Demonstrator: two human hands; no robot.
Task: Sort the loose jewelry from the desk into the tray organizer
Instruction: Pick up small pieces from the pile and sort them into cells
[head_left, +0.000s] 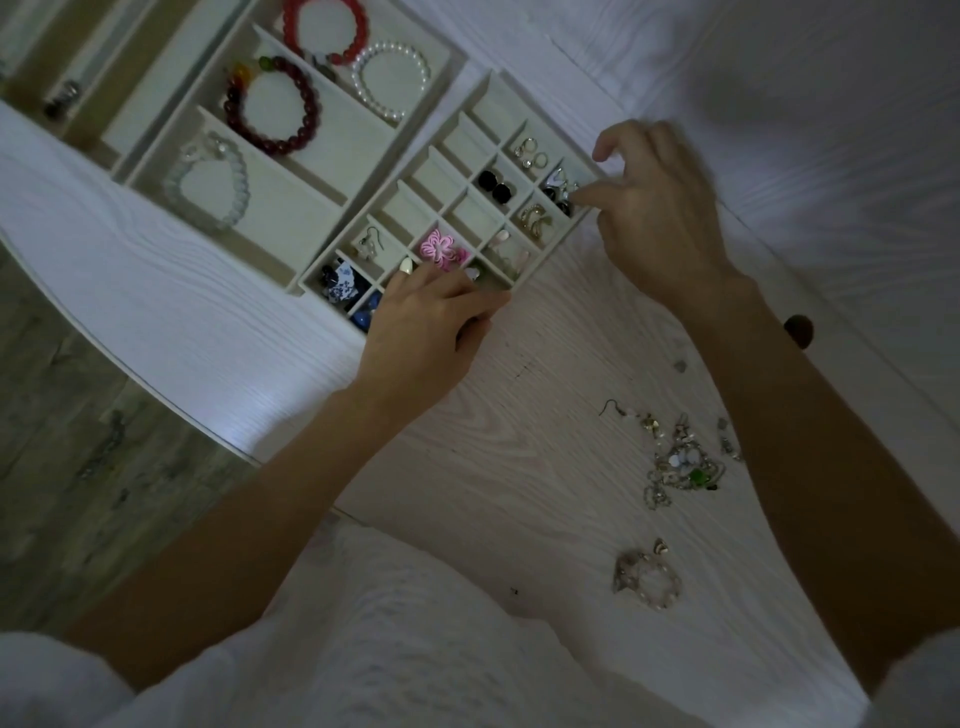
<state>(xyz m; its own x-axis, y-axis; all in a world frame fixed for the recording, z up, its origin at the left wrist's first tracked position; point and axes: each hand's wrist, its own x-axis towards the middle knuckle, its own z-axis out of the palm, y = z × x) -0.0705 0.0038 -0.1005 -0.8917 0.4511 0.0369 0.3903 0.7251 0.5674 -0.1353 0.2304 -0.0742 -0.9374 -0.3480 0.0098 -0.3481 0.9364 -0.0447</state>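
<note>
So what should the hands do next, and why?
Probably let go of the earring piece the right hand is pinching over the small cream grid tray, then reach back. A tangled pile of loose silvery jewelry is lying unsorted on the pale wooden desk.

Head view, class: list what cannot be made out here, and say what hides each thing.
- Right hand: motion-blurred; whether its fingertips pinch an earring at the small tray cannot be told.
- Near corner cells of that tray: covered by the left hand.
- Loose pile on the desk: pieces too small and dim to separate.
- Red bracelet: cut off by the top edge.
</note>
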